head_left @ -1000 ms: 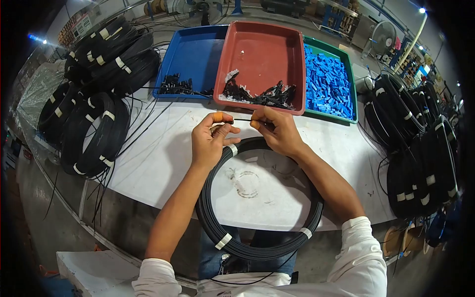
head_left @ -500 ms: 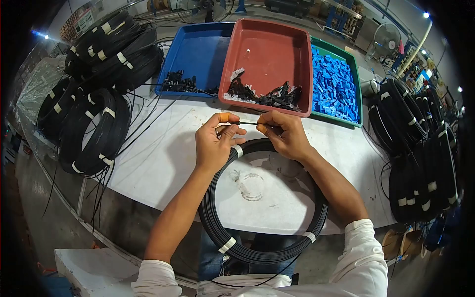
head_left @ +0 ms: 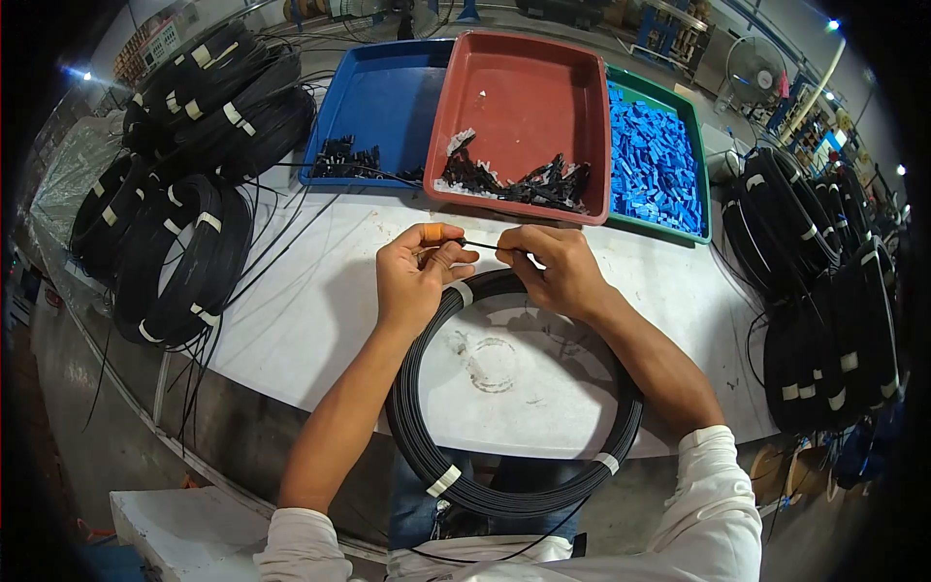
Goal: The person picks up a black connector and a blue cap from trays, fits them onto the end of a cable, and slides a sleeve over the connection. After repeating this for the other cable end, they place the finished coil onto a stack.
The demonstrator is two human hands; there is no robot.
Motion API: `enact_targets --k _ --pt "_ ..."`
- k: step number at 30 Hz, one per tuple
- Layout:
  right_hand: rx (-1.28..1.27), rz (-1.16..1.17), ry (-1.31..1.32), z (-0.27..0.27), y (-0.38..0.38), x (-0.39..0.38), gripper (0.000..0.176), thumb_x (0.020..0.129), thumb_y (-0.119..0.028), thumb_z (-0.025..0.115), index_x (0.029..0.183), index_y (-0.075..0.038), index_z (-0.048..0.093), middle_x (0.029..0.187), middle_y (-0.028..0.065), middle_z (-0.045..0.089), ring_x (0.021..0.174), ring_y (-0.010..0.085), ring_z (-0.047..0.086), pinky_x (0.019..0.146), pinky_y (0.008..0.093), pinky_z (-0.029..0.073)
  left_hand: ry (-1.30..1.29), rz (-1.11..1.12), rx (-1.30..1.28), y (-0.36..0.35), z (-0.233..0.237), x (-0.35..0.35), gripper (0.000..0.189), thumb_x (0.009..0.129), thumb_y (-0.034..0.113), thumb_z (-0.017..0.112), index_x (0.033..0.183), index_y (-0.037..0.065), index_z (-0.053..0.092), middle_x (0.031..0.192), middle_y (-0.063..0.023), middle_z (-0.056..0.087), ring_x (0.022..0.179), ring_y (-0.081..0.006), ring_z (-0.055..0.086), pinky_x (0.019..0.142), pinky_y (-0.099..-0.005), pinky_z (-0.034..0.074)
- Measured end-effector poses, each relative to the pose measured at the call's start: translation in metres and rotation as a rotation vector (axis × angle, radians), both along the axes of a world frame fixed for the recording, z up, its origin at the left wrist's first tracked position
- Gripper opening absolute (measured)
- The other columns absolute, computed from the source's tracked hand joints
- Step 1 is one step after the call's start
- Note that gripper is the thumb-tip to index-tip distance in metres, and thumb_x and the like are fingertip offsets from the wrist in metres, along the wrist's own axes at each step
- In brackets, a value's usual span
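Note:
Over the far side of a black cable coil [head_left: 411, 427], my two hands face each other. A short straight stretch of black cable [head_left: 484, 245] spans the gap between them. My left hand [head_left: 410, 276] is closed in a pinch, with orange tape on its index finger, on a small black piece [head_left: 463, 242] at the cable's end; the fingers hide most of it. My right hand [head_left: 556, 264] pinches the cable, thumb against fingers. The coil lies partly on the white table [head_left: 320, 281], overhanging its near edge, and pale tape bands bind it.
Behind my hands stand a blue tray [head_left: 402, 92] and a red tray [head_left: 529, 97] with black and whitish small parts, and a green tray [head_left: 705, 184] of blue pieces. Taped cable coils [head_left: 184, 252] pile up at left, and more coils [head_left: 824, 320] at right.
My right hand has turned a little, its fingers now curling more over the cable. The left hand has shifted slightly left and keeps its pinch.

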State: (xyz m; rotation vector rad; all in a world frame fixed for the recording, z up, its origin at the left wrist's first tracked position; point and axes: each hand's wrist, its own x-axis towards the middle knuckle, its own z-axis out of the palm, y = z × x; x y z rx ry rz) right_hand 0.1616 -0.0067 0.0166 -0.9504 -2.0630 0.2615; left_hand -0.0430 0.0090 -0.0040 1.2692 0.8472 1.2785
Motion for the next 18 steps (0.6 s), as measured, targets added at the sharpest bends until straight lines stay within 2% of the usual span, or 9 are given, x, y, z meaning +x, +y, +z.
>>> enact_targets --k 4,9,11,15,18 --pt "0.021 -0.004 -0.022 -0.001 0.002 0.001 0.012 0.083 0.006 0.064 0.092 -0.002 0.065 0.082 0.0111 0.07 0.069 0.0264 0.07 0.06 0.0348 0.053 0.021 0.001 0.028 0.0 -0.002 0.001 0.012 0.097 -0.002 0.058 0.107 -0.008 0.061 0.098 -0.0159 0.067 0.087 -0.0243 0.073 0.076 -0.0342 0.065" --pt "0.088 -0.037 -0.04 0.001 0.0 -0.002 0.01 0.081 0.005 0.066 0.089 -0.001 0.064 0.077 0.0129 0.069 0.065 0.0281 0.068 0.058 0.0369 0.052 0.103 0.045 0.194 -0.003 -0.003 0.001 0.01 0.093 -0.01 0.057 0.101 -0.01 0.065 0.098 -0.0157 0.067 0.089 -0.0266 0.073 0.075 -0.0351 0.066" --pt "-0.101 -0.046 0.019 0.009 -0.006 -0.004 0.009 0.082 0.003 0.069 0.089 -0.001 0.064 0.075 0.0135 0.068 0.064 0.0282 0.068 0.059 0.0367 0.052 0.091 0.059 0.152 -0.003 -0.003 0.001 0.011 0.093 -0.01 0.058 0.1 -0.01 0.066 0.098 -0.0156 0.068 0.089 -0.0271 0.073 0.075 -0.035 0.066" --pt "-0.152 -0.022 0.039 0.004 -0.003 -0.003 0.01 0.082 0.001 0.07 0.09 -0.001 0.064 0.074 0.0139 0.068 0.064 0.028 0.069 0.06 0.0363 0.053 0.092 0.055 0.139 -0.003 -0.004 0.001 0.011 0.091 -0.009 0.062 0.1 -0.01 0.067 0.097 -0.0153 0.069 0.088 -0.0265 0.074 0.074 -0.0345 0.066" --pt "-0.077 -0.013 0.065 0.001 0.002 0.001 0.01 0.083 0.001 0.07 0.09 -0.001 0.063 0.075 0.014 0.069 0.066 0.0278 0.07 0.062 0.036 0.053 0.123 0.056 0.137 -0.002 -0.003 0.003 0.01 0.09 -0.009 0.064 0.099 -0.01 0.068 0.097 -0.0153 0.07 0.086 -0.0246 0.074 0.073 -0.0336 0.066"
